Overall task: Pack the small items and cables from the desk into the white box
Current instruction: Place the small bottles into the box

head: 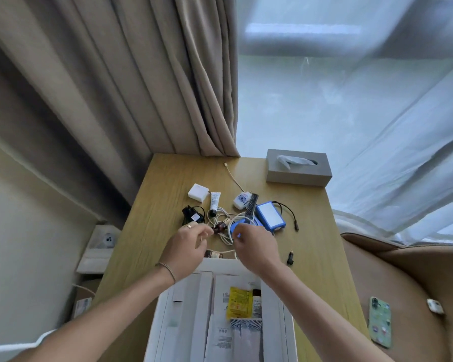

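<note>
we judge packing barely begun: the white box (277,309) at the tabletop's near edge holds a few items; left hand (186,246) pinches a small dark item (218,229), right hand (254,244) grips the white cable (226,235); most remains mid-tabletop.

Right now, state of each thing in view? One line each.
white box: open, packets inside
left hand: pinching a small dark bottle
right hand: gripping the white cable
tissue box: tissue sticking out
white tube: lying flat, capped
blue battery pack: on desk, not packed
phone: face down on the seat
curtain: drawn aside
</note>
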Motion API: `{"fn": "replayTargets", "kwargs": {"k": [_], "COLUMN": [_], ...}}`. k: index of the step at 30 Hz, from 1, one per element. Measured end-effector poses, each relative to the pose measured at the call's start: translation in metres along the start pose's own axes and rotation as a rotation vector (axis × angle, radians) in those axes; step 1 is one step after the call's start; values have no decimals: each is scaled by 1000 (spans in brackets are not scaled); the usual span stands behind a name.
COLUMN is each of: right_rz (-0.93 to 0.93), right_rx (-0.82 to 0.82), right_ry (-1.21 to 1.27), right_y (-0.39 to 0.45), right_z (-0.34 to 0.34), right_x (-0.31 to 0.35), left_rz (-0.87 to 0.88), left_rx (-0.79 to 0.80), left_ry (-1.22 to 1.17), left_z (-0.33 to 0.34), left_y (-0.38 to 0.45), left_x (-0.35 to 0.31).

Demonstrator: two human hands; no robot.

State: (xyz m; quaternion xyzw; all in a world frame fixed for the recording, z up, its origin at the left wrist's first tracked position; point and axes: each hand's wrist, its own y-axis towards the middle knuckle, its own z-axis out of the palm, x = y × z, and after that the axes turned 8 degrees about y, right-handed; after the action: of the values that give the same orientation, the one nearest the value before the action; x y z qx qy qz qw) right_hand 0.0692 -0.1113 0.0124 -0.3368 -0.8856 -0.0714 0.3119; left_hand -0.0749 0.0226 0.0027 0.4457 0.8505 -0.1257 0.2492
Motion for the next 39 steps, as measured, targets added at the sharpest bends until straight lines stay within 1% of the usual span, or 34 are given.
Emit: {"fn": "replayTargets", "kwargs": {"k": [3,7,10,18,22,26,28,31,33,35,37,39], "right_rz": [-10,-14,-48,-234,-275,-298,-292,-214,-102,35,170,249], "right_rx": [96,158,167,254,265,278,262,166,79,4,-41,-66], "right_ry": [-16,-108,-211,-482,-548,-577,-543,-391,-207,8,231,418], "right_y": [26,64,87,130,139,142,142,137,130,120,107,91], "right_z": [12,34,50,91,99,105,104,95,84,72,60,49], "right_x": [2,-2,-8,-19,-20,-22,-22,-21,-18,-16,-14,-12], "left_rz": [-93,-130,-123,-92,-50,14,57,126,186,285,378,446], "left_rx": [50,169,241,365,393,455,480,506,535,579,624,643], "left_ry": [27,28,24,2,16,41,66,117,197,310,383,427], "left_z": [-1,0,2,14,20,30,35,45,53,60,66,68], "left_y": [11,27,38,58,65,71,74,77,77,78,80,82], "left_x": [19,42,58,89,96,98,96,92,89,85,82,80]}}
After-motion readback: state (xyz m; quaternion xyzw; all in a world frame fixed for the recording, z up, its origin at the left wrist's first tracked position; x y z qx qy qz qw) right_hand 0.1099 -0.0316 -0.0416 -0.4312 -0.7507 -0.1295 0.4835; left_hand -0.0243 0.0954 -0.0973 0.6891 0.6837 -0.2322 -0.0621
